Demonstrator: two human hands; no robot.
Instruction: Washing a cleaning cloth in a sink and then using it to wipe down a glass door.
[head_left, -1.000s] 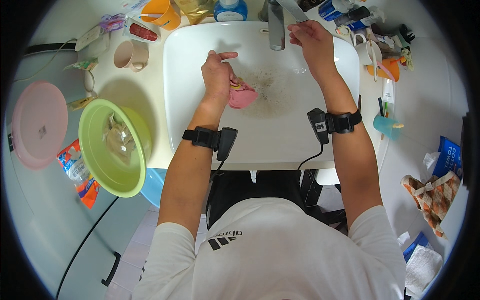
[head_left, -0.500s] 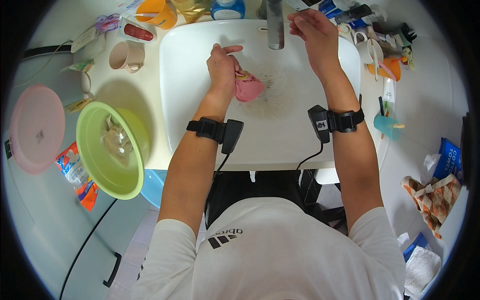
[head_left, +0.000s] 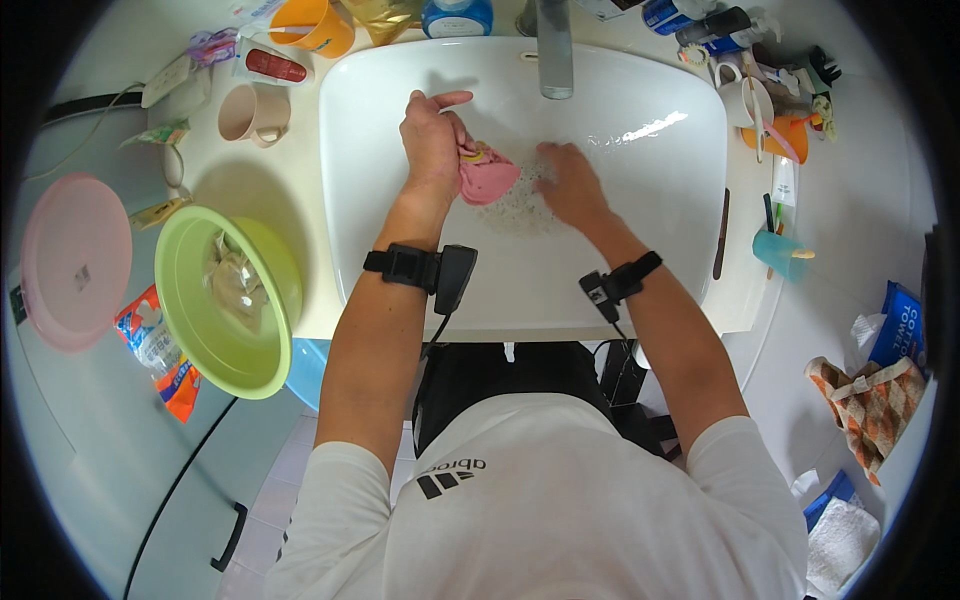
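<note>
A small, bunched pink cloth [head_left: 488, 182] with a yellow band hangs from my left hand [head_left: 430, 140] over the white sink [head_left: 400, 270]. My left fingers are closed on it, while the index finger points out to the right. Low in the sink, my right hand [head_left: 575, 188] is beside the cloth without touching it. Its fingers are apart and slightly blurred, and nothing shows in them. Greyish dirt specks [head_left: 520, 215] lie on the basin between the hands. Above them stands the metal faucet [head_left: 555, 60].
Left of the sink are a beige mug [head_left: 248, 113], an orange cup [head_left: 315, 28] and a green basin [head_left: 170, 340] holding wet cloth. A blue bottle [head_left: 457, 18] stands behind the sink. Along the right edge are a white mug [head_left: 740, 100] and a teal cup [head_left: 772, 250].
My right hand has come down from beside the faucet into the sink, near the dirt specks. My left hand has shifted slightly left with the pink cloth. The dirt patch has shrunk.
</note>
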